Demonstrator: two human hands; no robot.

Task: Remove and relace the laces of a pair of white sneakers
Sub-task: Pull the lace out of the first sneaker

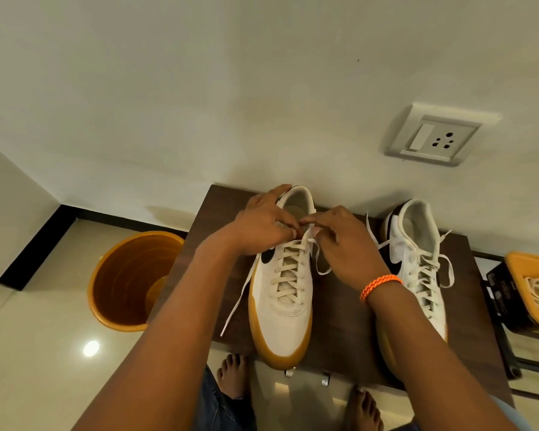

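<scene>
White lace (305, 234) pinched between both hands (262, 225) above sneaker (285, 293).

Left hand (263, 225) and right hand (346, 241) pinch the lace (307, 236) atop the near-left sneaker (282, 287) on a dark desk (349, 321).

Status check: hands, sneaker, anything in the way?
Left hand and right hand pinching lace at top eyelets of left sneaker. Second sneaker sits apart. Nothing obstructing.
</scene>
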